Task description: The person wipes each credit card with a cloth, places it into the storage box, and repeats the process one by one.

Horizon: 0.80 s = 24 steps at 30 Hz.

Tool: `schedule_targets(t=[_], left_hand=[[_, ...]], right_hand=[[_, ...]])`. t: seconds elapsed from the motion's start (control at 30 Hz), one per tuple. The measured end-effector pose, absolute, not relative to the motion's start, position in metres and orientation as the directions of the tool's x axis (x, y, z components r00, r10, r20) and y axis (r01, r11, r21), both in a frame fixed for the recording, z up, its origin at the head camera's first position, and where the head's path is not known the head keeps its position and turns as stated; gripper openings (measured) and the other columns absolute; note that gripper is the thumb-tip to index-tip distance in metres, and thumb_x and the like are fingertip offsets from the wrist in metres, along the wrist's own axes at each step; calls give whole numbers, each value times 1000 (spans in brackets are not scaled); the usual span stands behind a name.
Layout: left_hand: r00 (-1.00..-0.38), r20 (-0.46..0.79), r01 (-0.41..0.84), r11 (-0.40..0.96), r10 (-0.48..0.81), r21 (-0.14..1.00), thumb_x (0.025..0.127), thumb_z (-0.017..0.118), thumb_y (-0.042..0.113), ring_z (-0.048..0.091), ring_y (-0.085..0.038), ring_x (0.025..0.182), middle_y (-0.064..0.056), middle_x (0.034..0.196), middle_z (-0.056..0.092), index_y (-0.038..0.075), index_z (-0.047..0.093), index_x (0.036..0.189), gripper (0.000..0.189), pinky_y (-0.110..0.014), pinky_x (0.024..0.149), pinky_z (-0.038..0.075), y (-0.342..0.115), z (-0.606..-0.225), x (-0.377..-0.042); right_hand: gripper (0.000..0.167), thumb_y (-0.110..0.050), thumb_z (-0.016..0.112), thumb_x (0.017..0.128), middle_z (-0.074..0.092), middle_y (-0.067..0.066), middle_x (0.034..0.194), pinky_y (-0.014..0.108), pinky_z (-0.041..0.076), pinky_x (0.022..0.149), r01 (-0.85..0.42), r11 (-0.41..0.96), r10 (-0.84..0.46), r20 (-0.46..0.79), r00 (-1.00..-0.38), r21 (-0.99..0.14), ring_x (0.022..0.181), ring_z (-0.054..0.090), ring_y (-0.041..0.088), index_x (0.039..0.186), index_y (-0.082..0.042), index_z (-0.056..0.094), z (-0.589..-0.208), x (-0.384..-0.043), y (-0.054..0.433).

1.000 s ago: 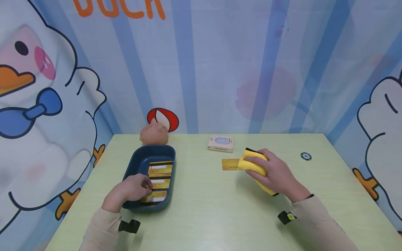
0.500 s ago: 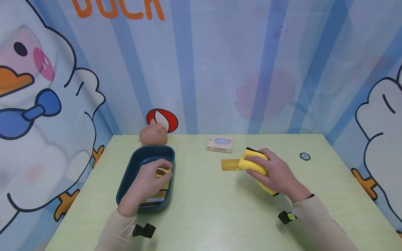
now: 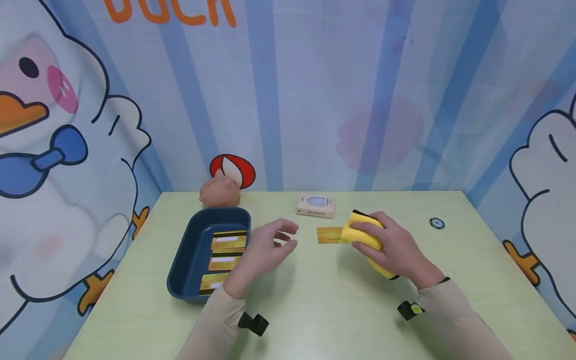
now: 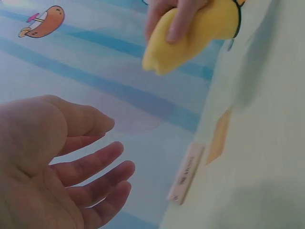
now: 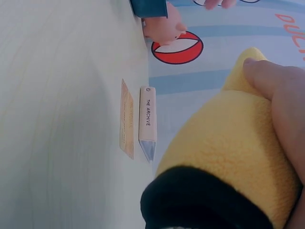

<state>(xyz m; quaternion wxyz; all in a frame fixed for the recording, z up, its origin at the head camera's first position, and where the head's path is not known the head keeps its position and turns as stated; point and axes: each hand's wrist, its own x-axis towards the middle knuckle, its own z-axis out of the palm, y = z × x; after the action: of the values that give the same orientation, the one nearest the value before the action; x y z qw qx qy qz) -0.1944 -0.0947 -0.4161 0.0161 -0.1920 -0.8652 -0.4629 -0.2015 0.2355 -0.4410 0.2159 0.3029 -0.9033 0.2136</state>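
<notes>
My right hand [image 3: 398,247] grips a yellow fleecy cloth [image 3: 360,235] with black edging, held above the table. In the head view the cloth overlaps the right end of a gold card [image 3: 328,235] lying on the table. My left hand [image 3: 265,245] holds nothing; its fingers are apart and loosely bent, as the left wrist view also shows. It hovers between the card and a dark blue tray [image 3: 177,270]. Several gold cards [image 3: 228,241] with dark stripes lie in a column along the tray's right side, the lower ones partly hidden by my left arm.
A small pale box [image 3: 316,206] marked "THE ARCHIVE" lies behind the loose card. A pink pig figure [image 3: 219,192] sits behind the tray. At the right, a round poker chip [image 3: 437,223] lies on the table. A printed curtain [image 3: 306,100] hangs along the table's back edge.
My left hand has risen from the cards in the tray and moved right, out over the table, its fingers spreading. My right hand and the cloth have stayed in place.
</notes>
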Motion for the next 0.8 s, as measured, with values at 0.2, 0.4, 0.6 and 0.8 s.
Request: schedule_targets(t=[0.2, 0.4, 0.6, 0.8], left_hand=[[-924, 141, 314, 495, 356, 810, 100, 71, 14, 69, -24, 107, -10, 125, 72, 11, 70, 122, 23, -38, 91, 61, -70, -434, -205], [-946, 108, 255, 496, 306, 830, 99, 72, 15, 68, -30, 113, -11, 127, 71, 10, 70, 124, 26, -43, 95, 59, -60, -443, -215], [-962, 100, 217, 489, 254, 845, 97, 75, 16, 67, -30, 115, -9, 127, 72, 9, 70, 125, 29, -45, 98, 57, -52, -454, -227], [-966, 80, 195, 485, 248, 853, 94, 78, 13, 66, -33, 116, -13, 128, 71, 6, 69, 125, 34, -47, 99, 56, -44, -460, -236]], right_hand=[[43, -29, 84, 89, 59, 6, 118, 31, 51, 63, -632, 729, -450, 512, -732, -264, 83, 56, 13, 130, -26, 71, -442, -200, 237], [43, -29, 84, 90, 59, 6, 119, 31, 51, 64, -628, 731, -443, 515, -734, -267, 83, 56, 12, 130, -26, 70, -442, -199, 238], [42, -27, 85, 90, 60, 7, 118, 31, 51, 63, -636, 729, -446, 528, -723, -255, 82, 57, 13, 129, -26, 71, -441, -199, 239], [42, -27, 85, 90, 59, 6, 118, 33, 53, 65, -624, 735, -438, 516, -736, -267, 85, 58, 15, 130, -25, 71, -439, -199, 240]])
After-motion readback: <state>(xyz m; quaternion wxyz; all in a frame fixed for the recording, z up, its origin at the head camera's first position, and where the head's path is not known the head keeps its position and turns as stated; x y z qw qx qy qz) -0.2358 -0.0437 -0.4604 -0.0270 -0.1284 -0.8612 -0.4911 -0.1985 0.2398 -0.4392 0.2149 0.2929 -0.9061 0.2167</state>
